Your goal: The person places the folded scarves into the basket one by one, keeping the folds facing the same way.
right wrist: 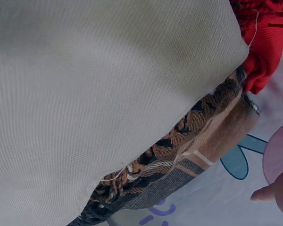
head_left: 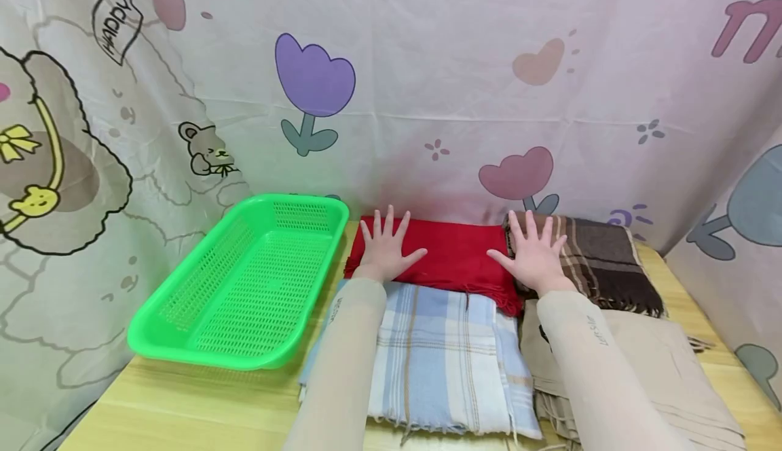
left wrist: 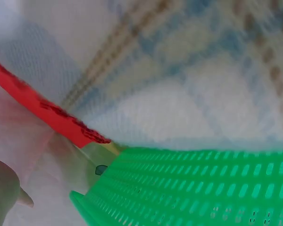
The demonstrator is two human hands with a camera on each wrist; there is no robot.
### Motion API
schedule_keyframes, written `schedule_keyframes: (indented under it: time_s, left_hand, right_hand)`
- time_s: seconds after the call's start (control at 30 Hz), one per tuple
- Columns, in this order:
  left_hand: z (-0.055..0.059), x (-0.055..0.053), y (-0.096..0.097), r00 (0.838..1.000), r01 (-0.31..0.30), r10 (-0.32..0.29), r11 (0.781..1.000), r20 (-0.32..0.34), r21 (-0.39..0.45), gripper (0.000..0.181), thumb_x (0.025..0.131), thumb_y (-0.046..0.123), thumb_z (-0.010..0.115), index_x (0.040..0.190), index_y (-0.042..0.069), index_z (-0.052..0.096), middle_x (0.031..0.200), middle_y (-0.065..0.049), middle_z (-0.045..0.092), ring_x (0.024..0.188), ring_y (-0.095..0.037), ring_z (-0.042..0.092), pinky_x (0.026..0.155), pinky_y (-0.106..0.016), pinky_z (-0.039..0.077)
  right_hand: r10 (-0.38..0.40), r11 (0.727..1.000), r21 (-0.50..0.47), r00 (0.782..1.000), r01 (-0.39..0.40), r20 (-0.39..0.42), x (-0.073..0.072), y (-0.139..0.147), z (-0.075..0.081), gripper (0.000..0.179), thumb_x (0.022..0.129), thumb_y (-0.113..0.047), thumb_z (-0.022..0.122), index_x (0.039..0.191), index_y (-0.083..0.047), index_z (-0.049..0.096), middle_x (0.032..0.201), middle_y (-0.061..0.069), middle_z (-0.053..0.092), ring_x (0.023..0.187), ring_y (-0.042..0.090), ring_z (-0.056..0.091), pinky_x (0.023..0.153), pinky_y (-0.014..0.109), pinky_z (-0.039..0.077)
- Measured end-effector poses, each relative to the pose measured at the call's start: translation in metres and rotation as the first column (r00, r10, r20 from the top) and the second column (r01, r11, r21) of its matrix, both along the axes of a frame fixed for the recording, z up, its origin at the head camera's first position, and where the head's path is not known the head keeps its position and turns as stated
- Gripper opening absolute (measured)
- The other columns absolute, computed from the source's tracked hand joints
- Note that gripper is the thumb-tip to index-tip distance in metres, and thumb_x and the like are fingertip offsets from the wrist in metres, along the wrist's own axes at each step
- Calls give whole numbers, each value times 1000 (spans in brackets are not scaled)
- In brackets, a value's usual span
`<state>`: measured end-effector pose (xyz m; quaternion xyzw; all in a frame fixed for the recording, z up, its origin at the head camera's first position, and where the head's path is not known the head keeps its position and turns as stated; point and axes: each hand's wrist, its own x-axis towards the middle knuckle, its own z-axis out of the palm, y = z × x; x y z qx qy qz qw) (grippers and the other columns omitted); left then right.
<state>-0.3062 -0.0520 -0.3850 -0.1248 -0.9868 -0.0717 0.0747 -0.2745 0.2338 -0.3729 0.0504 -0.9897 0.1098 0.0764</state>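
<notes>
So, both hands are out over the folded cloths on the wooden table (head_left: 183, 410), well apart from each other, fingers spread wide and thumbs pointing inward. Left hand (head_left: 385, 255) is over the left end of the red cloth (head_left: 455, 247); right hand (head_left: 537, 259) is by its right end, over the near-left part of the brown plaid cloth (head_left: 601, 254). Neither one grips anything, and I can't tell if they're actually pressing on the fabric. That red one's at the back, beside the brown plaid, long axis side to side along the printed curtain (head_left: 421, 64), fringe showing at its left end and near-right corner. Closer in, the blue-and-white plaid cloth (head_left: 440, 363) sits under the left forearm, fringe toward the person, with the beige cloth (head_left: 647, 363) right of it. Green basket (head_left: 256, 295) on the left runs lengthwise front to back, far end angled rightward.
</notes>
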Motion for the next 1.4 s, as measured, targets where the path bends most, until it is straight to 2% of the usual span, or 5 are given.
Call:
schedule_keyframes:
  time_s: [0.33,0.63,0.83,1.2,1.4]
  left_hand:
    - [1,-2,-6,1000,3,-3,1000,4,16,89,84,62,51,151,26,6,158,-11,-2,144,-38,2,112,-63,1]
    - [0,-4,-12,997,-50,46,996,59,77,87,86,61,48,151,25,4,158,-13,-2,144,-39,3,112,-63,4]
    - [1,-2,-16,988,-105,92,989,126,106,85,87,62,44,152,22,5,158,-14,-2,143,-41,2,111,-64,3]
    - [-10,-1,-26,953,-204,154,963,262,176,88,86,59,48,151,14,8,157,-18,2,142,-42,5,111,-65,6]
    - [-12,3,-30,909,-296,219,938,354,180,88,88,59,46,151,12,6,156,-19,4,141,-44,10,111,-62,15]
  right_hand:
    - [1,1000,21,1000,0,-12,-2,-3,-2,93,86,-65,45,151,-15,1,153,28,2,134,59,1,99,77,5]
    - [15,1000,-9,1000,-15,7,-2,-9,-7,92,89,-63,42,151,-10,0,142,33,24,121,54,31,95,62,37]
    - [4,998,-55,997,0,79,-2,-11,-9,95,88,-66,40,150,-9,-4,132,36,34,117,52,38,86,59,45]
    - [-13,993,-116,977,38,214,-2,-16,-19,99,86,-73,31,149,-8,-9,143,39,22,122,54,39,93,60,41]
    - [-11,983,-173,960,61,279,0,-19,-21,97,88,-70,31,149,-6,-7,146,38,17,128,55,29,100,63,33]
